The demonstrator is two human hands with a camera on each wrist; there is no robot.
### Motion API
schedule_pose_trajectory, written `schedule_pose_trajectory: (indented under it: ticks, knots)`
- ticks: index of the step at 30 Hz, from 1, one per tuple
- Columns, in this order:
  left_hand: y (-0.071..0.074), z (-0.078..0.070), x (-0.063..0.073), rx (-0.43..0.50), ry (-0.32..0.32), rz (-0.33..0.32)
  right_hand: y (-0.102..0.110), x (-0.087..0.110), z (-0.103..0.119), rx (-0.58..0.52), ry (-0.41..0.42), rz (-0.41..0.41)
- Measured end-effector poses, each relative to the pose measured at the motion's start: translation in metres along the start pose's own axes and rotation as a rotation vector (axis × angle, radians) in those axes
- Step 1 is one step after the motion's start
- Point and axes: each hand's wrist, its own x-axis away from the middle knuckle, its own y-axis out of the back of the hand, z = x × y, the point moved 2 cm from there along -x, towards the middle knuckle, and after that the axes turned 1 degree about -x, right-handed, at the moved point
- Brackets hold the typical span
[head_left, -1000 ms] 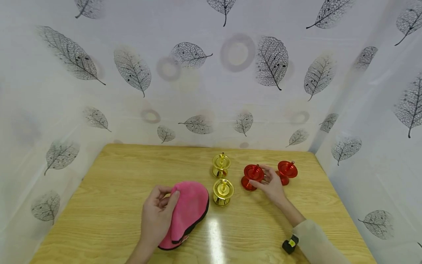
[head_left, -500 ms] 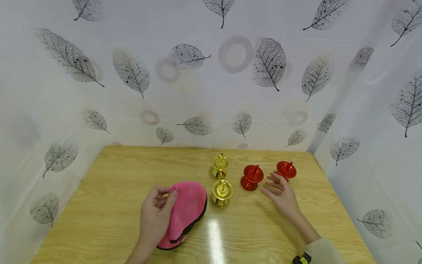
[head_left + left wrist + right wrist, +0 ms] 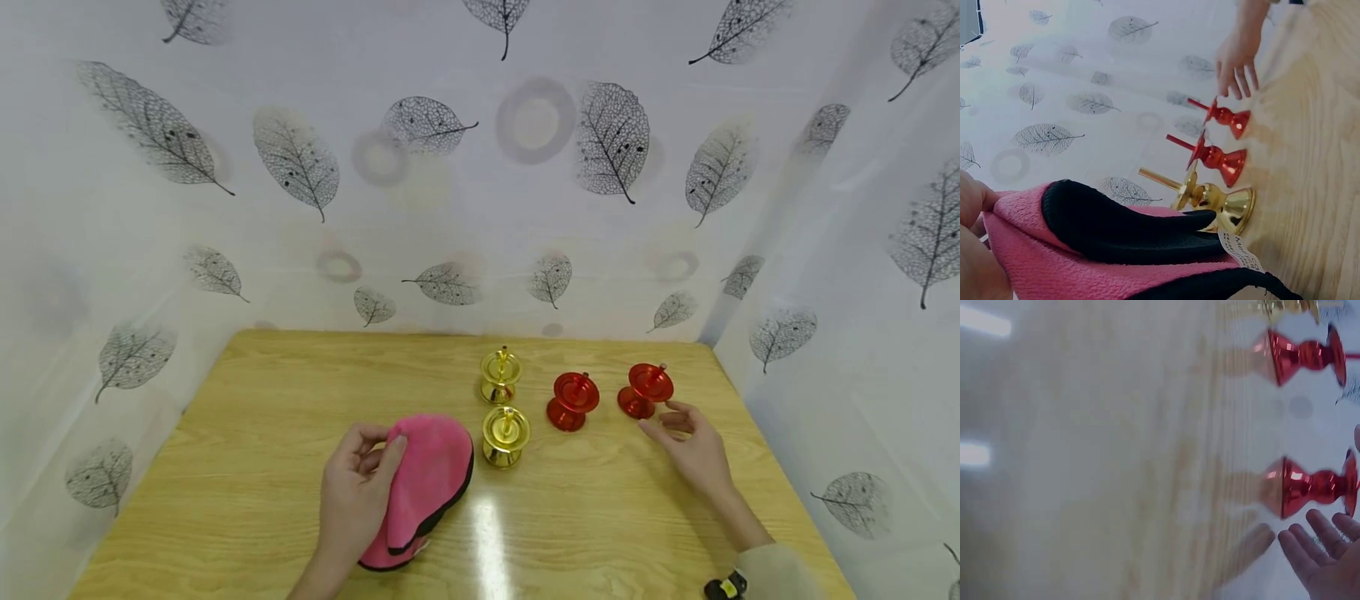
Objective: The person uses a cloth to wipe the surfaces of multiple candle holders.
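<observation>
My left hand [image 3: 356, 483] pinches a pink plush fabric piece with black edging [image 3: 433, 467] between thumb and fingers. In the left wrist view, the pink fabric [image 3: 1104, 275] hangs folded, showing a black lining and a white label [image 3: 1239, 251]. My right hand [image 3: 696, 450] is beside the right red candle holder [image 3: 649, 385], its fingers spread and holding nothing. In the right wrist view, the fingertips lie close to that red candle holder [image 3: 1307, 487]; whether they touch it I cannot tell. Another red candle holder [image 3: 573, 402] stands upright to its left.
Two gold candle holders, a rear one [image 3: 500, 375] and a front one [image 3: 506, 437], stand left of the red pair. All are on a wooden table [image 3: 300, 383]. Leaf-patterned curtains [image 3: 450, 208] close off the back and sides.
My right hand has moved right, away from the left red candle holder to the right one. The left hand keeps its grip on the pink fabric, almost unmoved.
</observation>
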Motion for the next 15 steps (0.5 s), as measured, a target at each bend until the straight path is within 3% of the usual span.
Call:
schedule_pose_trajectory:
  ticks: [7, 15]
  knots:
    - [0.000, 0.000, 0.000, -0.010, 0.005, 0.018, 0.002, -0.031, -0.018, -0.085, 0.024, 0.043]
    - [0.000, 0.002, -0.001, -0.040, 0.022, 0.047, -0.007, -0.054, -0.021, -0.134, 0.082, 0.058]
